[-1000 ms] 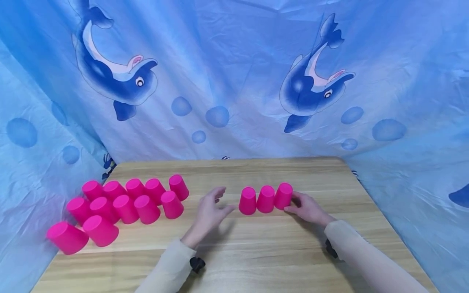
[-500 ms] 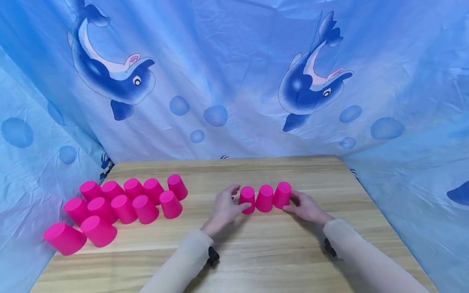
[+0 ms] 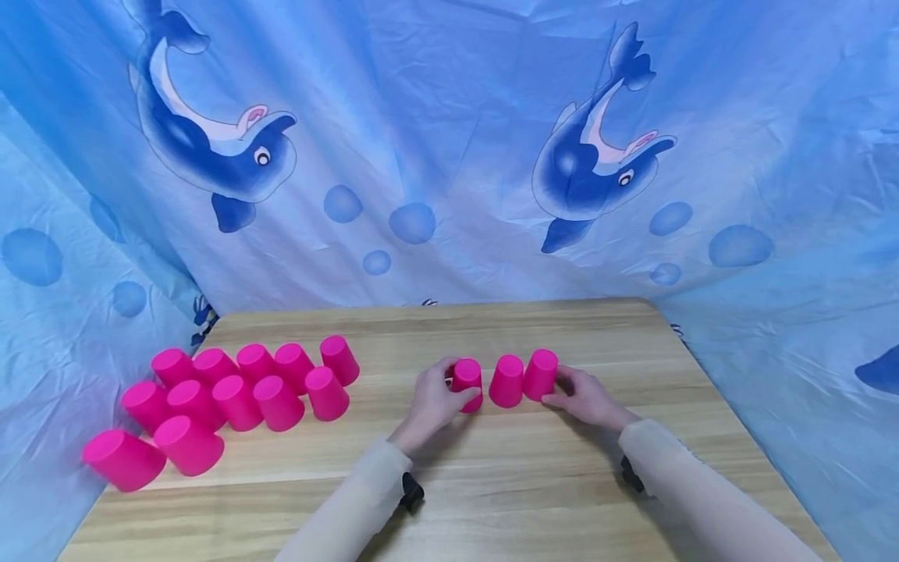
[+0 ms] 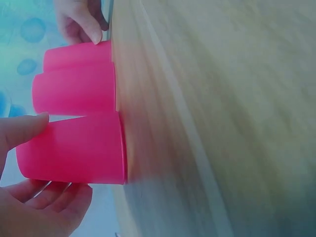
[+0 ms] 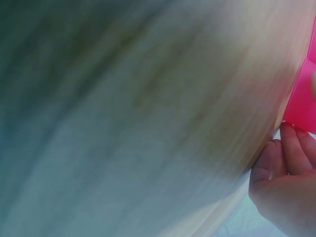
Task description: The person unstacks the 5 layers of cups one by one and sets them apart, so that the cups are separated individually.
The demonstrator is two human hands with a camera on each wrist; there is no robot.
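Note:
Three pink cups stand upside down in a short row on the wooden table point(image 3: 534, 499). My left hand point(image 3: 431, 402) grips the left pink cup point(image 3: 467, 376), thumb on one side and fingers on the other, as the left wrist view shows. A narrow gap parts it from the middle pink cup point(image 3: 507, 382), which no hand touches. At the right end, my right hand point(image 3: 586, 396) holds the right pink cup point(image 3: 541, 375) by its lower right side. In the right wrist view its fingertips point(image 5: 291, 133) are against that cup point(image 5: 301, 101), which is partly cut off.
Several more pink cups point(image 3: 239, 402) stand upside down in staggered rows on the left of the table. Behind and beside the table hangs a blue curtain point(image 3: 449, 140) with dolphins and bubbles.
My left hand has come in from the left, taken hold of the left cup and shifted it slightly left, away from the middle one. The right hand has stayed at its cup.

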